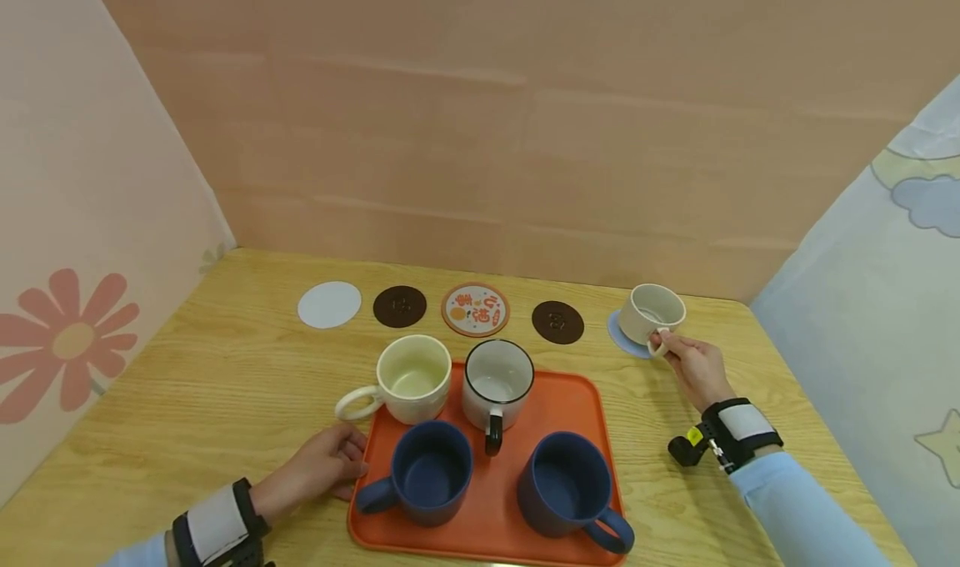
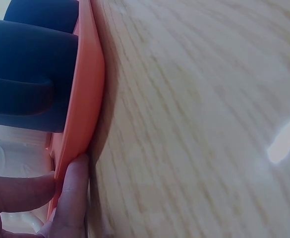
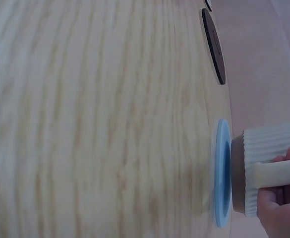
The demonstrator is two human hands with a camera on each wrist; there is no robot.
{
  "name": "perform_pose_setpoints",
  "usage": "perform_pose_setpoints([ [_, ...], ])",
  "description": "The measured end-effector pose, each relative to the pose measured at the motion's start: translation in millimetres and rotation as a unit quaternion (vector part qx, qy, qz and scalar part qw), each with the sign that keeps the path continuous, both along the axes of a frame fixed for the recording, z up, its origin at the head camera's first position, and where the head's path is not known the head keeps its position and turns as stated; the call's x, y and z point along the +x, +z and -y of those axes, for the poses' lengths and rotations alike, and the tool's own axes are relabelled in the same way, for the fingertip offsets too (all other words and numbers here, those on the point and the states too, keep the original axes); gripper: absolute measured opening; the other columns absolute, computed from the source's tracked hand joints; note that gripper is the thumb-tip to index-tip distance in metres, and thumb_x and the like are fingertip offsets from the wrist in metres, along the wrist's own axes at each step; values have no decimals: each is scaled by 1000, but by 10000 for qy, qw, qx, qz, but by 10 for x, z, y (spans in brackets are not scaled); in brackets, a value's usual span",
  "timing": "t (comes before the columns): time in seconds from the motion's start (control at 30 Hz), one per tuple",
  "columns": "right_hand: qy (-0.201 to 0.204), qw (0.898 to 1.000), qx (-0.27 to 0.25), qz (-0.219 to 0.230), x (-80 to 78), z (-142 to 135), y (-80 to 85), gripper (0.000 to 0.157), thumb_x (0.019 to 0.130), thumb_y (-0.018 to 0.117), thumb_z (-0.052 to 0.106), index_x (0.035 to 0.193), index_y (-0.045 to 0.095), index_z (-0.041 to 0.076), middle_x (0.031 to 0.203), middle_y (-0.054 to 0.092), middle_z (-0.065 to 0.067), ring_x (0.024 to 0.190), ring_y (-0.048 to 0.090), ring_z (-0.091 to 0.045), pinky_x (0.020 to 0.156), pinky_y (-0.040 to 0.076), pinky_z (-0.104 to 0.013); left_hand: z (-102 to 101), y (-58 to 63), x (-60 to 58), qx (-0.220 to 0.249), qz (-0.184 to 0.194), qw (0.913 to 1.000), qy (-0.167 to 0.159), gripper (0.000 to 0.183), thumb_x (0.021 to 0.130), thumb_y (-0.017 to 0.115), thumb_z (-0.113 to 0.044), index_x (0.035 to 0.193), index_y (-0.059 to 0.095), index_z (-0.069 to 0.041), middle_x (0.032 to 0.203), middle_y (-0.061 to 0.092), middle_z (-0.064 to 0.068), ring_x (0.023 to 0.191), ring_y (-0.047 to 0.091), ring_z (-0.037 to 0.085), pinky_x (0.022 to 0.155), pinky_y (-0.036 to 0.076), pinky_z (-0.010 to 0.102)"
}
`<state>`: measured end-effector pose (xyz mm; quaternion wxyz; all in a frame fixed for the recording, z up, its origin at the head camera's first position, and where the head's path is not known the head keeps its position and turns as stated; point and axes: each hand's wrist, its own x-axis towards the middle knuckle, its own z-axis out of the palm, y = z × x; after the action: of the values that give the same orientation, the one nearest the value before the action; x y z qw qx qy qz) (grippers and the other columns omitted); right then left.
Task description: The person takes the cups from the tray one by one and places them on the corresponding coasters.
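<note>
At the far right of the head view, my right hand [image 1: 697, 371] holds a ribbed cream cup [image 1: 647, 321] by its handle. The cup is over a light blue coaster [image 3: 223, 173], its base very close to it; whether they touch I cannot tell. My left hand [image 1: 318, 467] pinches the left rim of an orange tray [image 1: 573, 400], thumb inside and a finger outside in the left wrist view. On the tray are a dark blue mug [image 1: 431, 471], a second dark blue mug [image 1: 564, 484], a pale yellow mug [image 1: 412, 375] and a white mug with a black rim [image 1: 495, 383].
Behind the tray, a white coaster [image 1: 330, 304], a dark brown coaster [image 1: 400, 306], a patterned orange-edged coaster [image 1: 476, 309] and another dark brown coaster [image 1: 558, 323] form a row. A brown paper wall [image 1: 510, 133] stands at the table's back edge, with printed side panels.
</note>
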<state>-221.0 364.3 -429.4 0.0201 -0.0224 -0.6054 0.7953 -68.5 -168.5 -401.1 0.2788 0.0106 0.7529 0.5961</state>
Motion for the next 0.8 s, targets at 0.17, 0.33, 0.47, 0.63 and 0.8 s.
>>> perform_pose_setpoints([
  [0.17,172,9995,214,185,50,27,62,9,82,68,18,84,72,11,87,68,0,89,61,-5,78,48,-16,-3,5,-2,33,36,10000,-4,26,84,55,1,104,45,13,82,52,12,68,56,18,58,53,36],
  [0.33,555,9951,779,265,136,85,254,16,87,61,22,90,71,10,92,66,3,91,58,-2,77,47,-15,-1,6,-3,48,11,10000,-22,26,84,55,0,104,45,13,82,52,12,68,56,18,58,53,36],
  [0.47,477,9825,1729,502,234,173,451,30,91,55,25,105,65,-1,99,63,1,91,56,2,80,47,-15,-4,11,-4,46,-24,10000,-28,26,84,55,1,104,45,13,82,51,12,68,55,18,58,53,36],
  [0.63,235,9180,3857,892,389,336,675,61,95,42,37,126,42,-16,125,47,-24,105,54,-11,94,42,-30,-8,18,-1,2,-17,10000,-38,26,84,55,1,104,45,13,82,51,12,67,54,18,58,53,35],
  [0.8,-149,8828,4611,886,517,364,782,64,94,40,43,129,42,-10,130,41,-31,118,39,-44,93,35,-55,-10,25,14,5,-49,10000,-10,25,84,55,2,103,45,13,81,51,12,67,54,18,58,53,35],
])
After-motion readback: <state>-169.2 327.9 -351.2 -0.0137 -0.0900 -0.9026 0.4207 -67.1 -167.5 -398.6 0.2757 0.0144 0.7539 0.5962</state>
